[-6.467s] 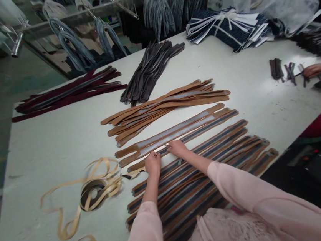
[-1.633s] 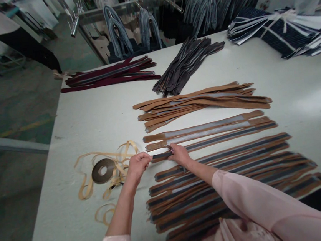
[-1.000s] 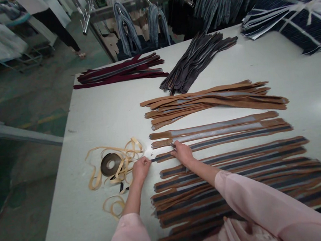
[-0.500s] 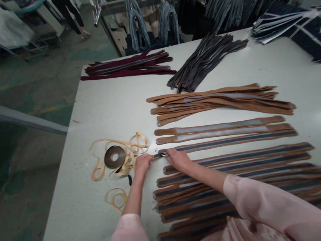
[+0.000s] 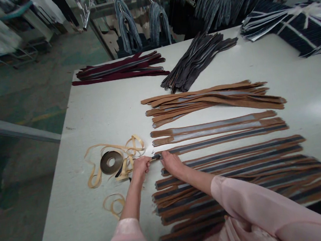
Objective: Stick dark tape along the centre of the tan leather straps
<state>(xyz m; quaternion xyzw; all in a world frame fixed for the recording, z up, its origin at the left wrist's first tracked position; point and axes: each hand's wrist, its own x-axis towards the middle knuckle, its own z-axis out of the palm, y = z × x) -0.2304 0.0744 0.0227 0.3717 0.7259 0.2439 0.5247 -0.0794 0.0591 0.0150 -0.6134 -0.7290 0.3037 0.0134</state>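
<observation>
My left hand (image 5: 140, 166) pinches the end of a dark tape at the left tip of a brown strip (image 5: 223, 139) that carries a dark band down its middle. My right hand (image 5: 171, 162) presses fingertips on that same left tip, right beside the left hand. A roll of dark tape (image 5: 111, 162) lies just left of my left hand, amid loose curls of tan backing paper (image 5: 114, 152). Below my hands lie several more brown strips with dark bands (image 5: 241, 169). Two brown strips with grey bands (image 5: 213, 127) lie just above.
A heap of plain brown strips (image 5: 213, 99) sits farther back on the white table (image 5: 103, 103), with dark grey strips (image 5: 197, 60), maroon strips (image 5: 120, 69) and a tied navy-white bundle (image 5: 288, 24) behind. The table's left edge drops to a green floor. Racks with hanging straps stand beyond.
Both hands have moved from further along the strip to its left tip. The left hand drew the tape out leftward, then came back close to the right hand. The view shifted slightly.
</observation>
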